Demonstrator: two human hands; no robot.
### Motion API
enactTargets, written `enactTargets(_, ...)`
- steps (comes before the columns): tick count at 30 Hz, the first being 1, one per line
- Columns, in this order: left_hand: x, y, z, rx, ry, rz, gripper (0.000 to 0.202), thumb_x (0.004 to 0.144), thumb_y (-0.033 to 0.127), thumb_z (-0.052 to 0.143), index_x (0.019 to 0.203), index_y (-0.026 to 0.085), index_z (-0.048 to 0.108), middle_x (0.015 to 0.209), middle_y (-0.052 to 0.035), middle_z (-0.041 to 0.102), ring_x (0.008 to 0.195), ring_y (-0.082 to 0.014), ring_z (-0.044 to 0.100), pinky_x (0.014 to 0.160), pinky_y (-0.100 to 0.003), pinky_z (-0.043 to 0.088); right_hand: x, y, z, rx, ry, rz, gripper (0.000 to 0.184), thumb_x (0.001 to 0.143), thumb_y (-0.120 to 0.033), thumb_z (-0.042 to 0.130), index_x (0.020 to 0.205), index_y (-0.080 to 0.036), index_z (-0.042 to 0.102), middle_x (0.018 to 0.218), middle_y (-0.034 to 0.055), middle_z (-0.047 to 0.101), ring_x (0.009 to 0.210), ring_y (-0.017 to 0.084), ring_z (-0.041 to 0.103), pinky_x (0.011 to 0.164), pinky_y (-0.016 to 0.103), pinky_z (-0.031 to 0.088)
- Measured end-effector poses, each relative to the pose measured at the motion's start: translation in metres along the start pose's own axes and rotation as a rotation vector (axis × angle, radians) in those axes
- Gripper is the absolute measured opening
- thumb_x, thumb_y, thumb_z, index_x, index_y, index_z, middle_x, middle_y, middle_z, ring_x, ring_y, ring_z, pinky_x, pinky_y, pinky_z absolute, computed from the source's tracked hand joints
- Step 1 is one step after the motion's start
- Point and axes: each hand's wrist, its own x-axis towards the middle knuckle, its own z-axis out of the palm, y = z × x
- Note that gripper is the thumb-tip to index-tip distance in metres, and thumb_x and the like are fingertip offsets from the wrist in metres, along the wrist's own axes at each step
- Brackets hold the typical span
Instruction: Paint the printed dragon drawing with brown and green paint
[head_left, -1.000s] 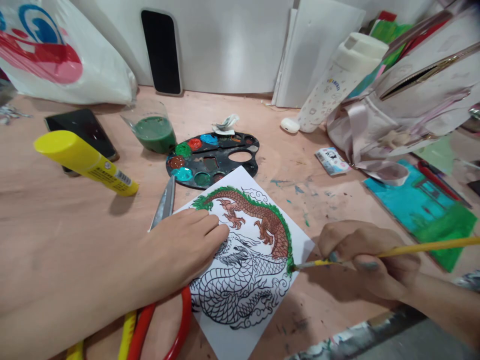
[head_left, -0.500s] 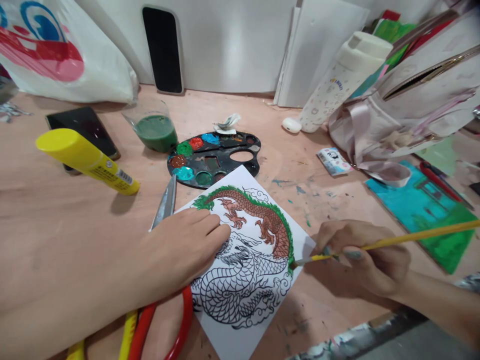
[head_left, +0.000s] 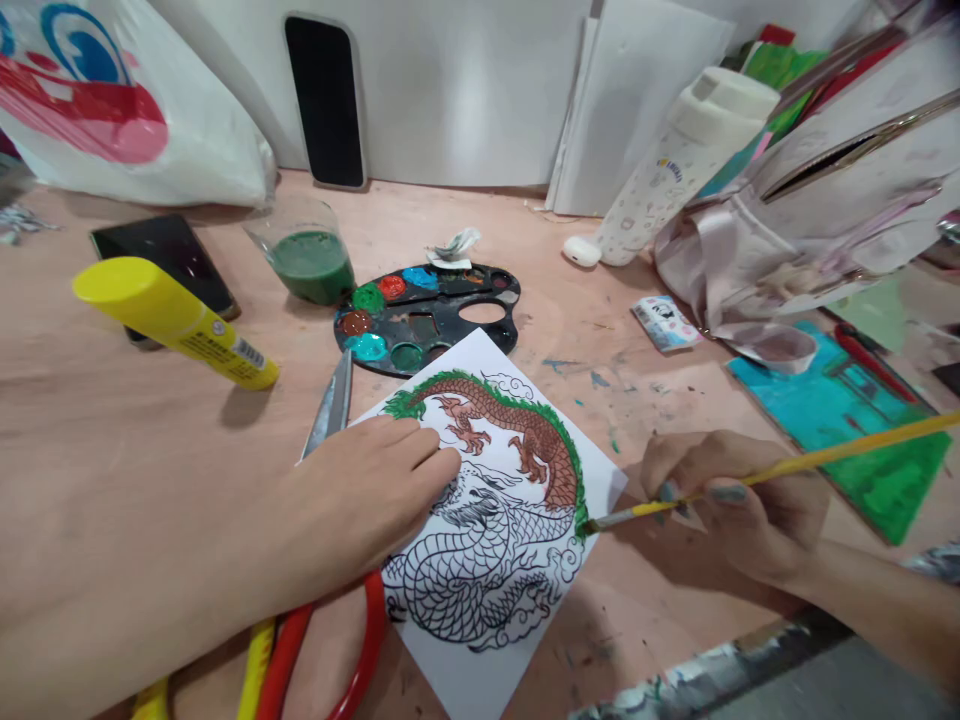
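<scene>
I'd call this an art workspace: a paint-spattered wooden table [head_left: 112, 420] carries a paint palette [head_left: 495, 340], a cup of green paint water [head_left: 311, 268], and a dragon drawing [head_left: 592, 490].

Pale plywood table [head_left: 112, 450] against white panels [head_left: 465, 90]

Your left hand [head_left: 367, 490] lies flat and palm-down, fingers [head_left: 416, 442] together and pointing forward, with your forearm [head_left: 127, 610] low across the view. Your right hand [head_left: 731, 510] curls in a pen grip; its wrist [head_left: 814, 570] seems slightly raised, though that's hard to judge from here.
</scene>
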Motion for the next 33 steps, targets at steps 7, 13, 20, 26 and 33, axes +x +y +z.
enactTargets(7, 0.0, -0.001, 0.004, -0.002, 0.008, -0.001, 0.022, 0.087, 0.006, 0.054, 0.085, 0.02, 0.037, 0.08, 0.0, 0.045, 0.072, -0.021, 0.037, 0.066, -0.036, 0.024, 0.005, -0.001, 0.0, -0.062, 0.04, -0.054, 0.029, 0.101, -0.025, 0.049, 0.077, -0.015, 0.062, 0.058, 0.0036, 0.058, 0.048, 0.013, 0.059, 0.041, 0.023, 0.046)
enactTargets(13, -0.001, -0.001, 0.0, -0.005, -0.012, -0.006, 0.024, 0.086, 0.006, 0.056, 0.086, 0.02, 0.037, 0.081, 0.0002, 0.045, 0.073, -0.021, 0.038, 0.067, -0.036, 0.025, 0.003, 0.001, -0.002, -0.066, -0.039, -0.051, 0.029, 0.102, -0.026, 0.049, 0.078, -0.016, 0.062, 0.058, 0.0025, 0.056, 0.052, 0.016, 0.062, 0.046, 0.027, 0.05)
enactTargets(20, -0.001, -0.001, 0.003, -0.024, 0.021, -0.007, 0.017, 0.089, 0.007, 0.049, 0.086, 0.02, 0.038, 0.081, -0.0007, 0.045, 0.073, -0.0213, 0.037, 0.067, -0.036, 0.024, -0.002, 0.012, -0.003, 0.098, 0.201, -0.068, 0.021, 0.099, -0.03, 0.056, 0.088, -0.018, 0.069, 0.062, 0.0017, 0.054, 0.055, 0.017, 0.058, 0.047, 0.031, 0.046)
enactTargets(26, -0.002, -0.003, 0.003, -0.072, 0.033, 0.0, 0.013, 0.094, 0.01, 0.044, 0.085, 0.02, 0.038, 0.081, -0.0008, 0.044, 0.073, -0.0208, 0.036, 0.067, -0.036, 0.024, 0.001, 0.012, -0.006, 0.097, 0.165, 0.035, 0.025, 0.1, -0.036, 0.053, 0.091, -0.02, 0.07, 0.071, 0.005, 0.061, 0.064, 0.019, 0.059, 0.053, 0.033, 0.046)
enactTargets(33, -0.003, -0.004, -0.004, -0.14, -0.01, 0.003, 0.012, 0.095, 0.011, 0.041, 0.086, 0.02, 0.038, 0.083, -0.0011, 0.046, 0.074, -0.021, 0.036, 0.068, -0.036, 0.025, 0.0, 0.011, -0.006, 0.128, 0.116, 0.064, 0.024, 0.1, -0.037, 0.053, 0.086, -0.021, 0.065, 0.07, 0.0036, 0.058, 0.064, 0.019, 0.056, 0.054, 0.033, 0.044)
